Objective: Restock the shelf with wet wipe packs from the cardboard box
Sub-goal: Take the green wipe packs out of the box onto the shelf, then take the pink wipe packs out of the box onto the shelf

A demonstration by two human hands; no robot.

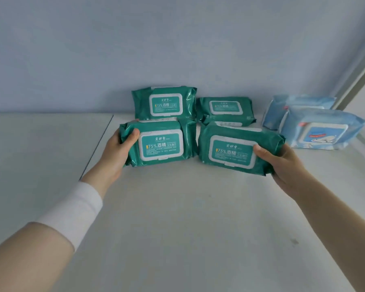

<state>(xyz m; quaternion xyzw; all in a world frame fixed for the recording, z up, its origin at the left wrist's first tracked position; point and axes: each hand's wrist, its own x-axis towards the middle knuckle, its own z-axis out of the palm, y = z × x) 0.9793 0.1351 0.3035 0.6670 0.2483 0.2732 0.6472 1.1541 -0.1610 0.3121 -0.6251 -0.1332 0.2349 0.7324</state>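
Several green wet wipe packs sit on the white shelf (pixel 177 207). My left hand (pixel 116 152) grips the left end of the front left green pack (pixel 162 142), thumb on its top. My right hand (pixel 282 163) grips the right end of the front right green pack (pixel 234 150), thumb on its white lid; this pack is tilted. Behind them a rear left green pack (pixel 164 103) sits higher, apparently on another pack, and a rear right green pack (pixel 226 110) lies lower. The cardboard box is out of view.
Two light blue wipe packs (pixel 318 131) lie at the right, one behind the other. A blue-grey back wall (pixel 177 49) closes the shelf. A metal upright (pixel 358 76) runs along the right side. A seam (pixel 97 144) divides the shelf board at the left.
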